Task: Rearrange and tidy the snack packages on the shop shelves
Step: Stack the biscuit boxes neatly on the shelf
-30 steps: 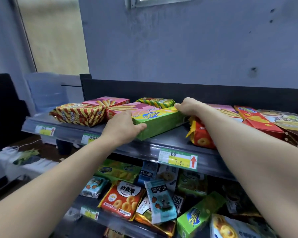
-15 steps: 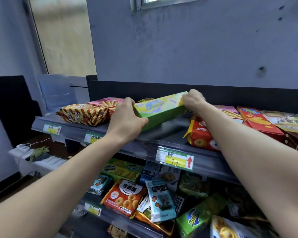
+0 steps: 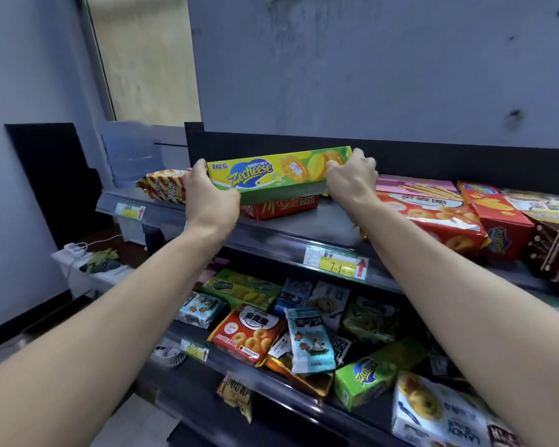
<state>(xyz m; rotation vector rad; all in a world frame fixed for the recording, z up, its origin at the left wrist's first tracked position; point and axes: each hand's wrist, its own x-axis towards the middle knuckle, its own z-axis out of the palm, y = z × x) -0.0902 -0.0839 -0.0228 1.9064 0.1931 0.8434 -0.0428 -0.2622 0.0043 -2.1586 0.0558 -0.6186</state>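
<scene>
early days, by the look: packs (image 3: 249,333) jumbled on lower shelf (image 3: 220,362), boxes askew on top shelf (image 3: 304,227). green box (image 3: 271,175) held just above a red box (image 3: 281,206) on the top shelf, far left. left grip (image 3: 207,195) clamped round its left end, right grip (image 3: 352,182) curled round its right end. left to do: placing it, straightening the rest.

Glossy printed cardboard on the green biscuit box (image 3: 271,179) — shiny foil-like plastic snack bags (image 3: 433,221) — smooth metal shelf (image 3: 291,230).
</scene>
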